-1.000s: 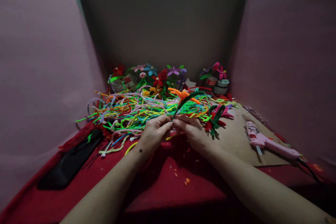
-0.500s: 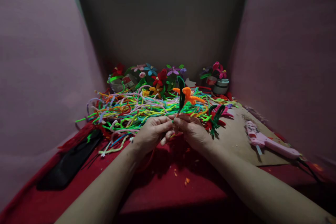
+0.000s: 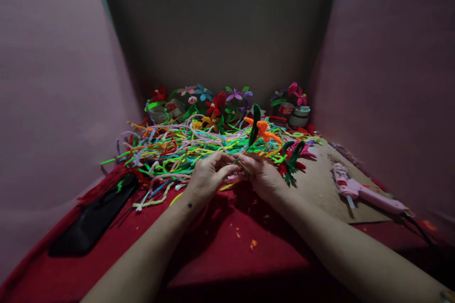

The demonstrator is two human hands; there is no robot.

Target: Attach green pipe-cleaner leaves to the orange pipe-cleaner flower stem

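Observation:
My left hand [image 3: 209, 176] and my right hand [image 3: 261, 175] meet at the fingertips in front of a big heap of coloured pipe cleaners [image 3: 185, 144]. Both pinch the lower end of a dark green pipe-cleaner stem [image 3: 254, 129] that stands up and leans right. An orange pipe-cleaner flower [image 3: 263, 129] sits near the stem's top. The stem's bottom end is hidden between my fingers.
Finished pipe-cleaner flowers [image 3: 213, 99] and small jars [image 3: 299, 116] line the back wall. A pink glue gun [image 3: 362, 191] lies on a cardboard sheet [image 3: 320, 184] at the right. A black flat object [image 3: 94, 215] lies on the red cloth [image 3: 234, 251] at the left. Pink panels close in both sides.
The green stem with the orange flower has swung from lying low and right to standing more upright. My fingers have shifted their pinch on its lower end.

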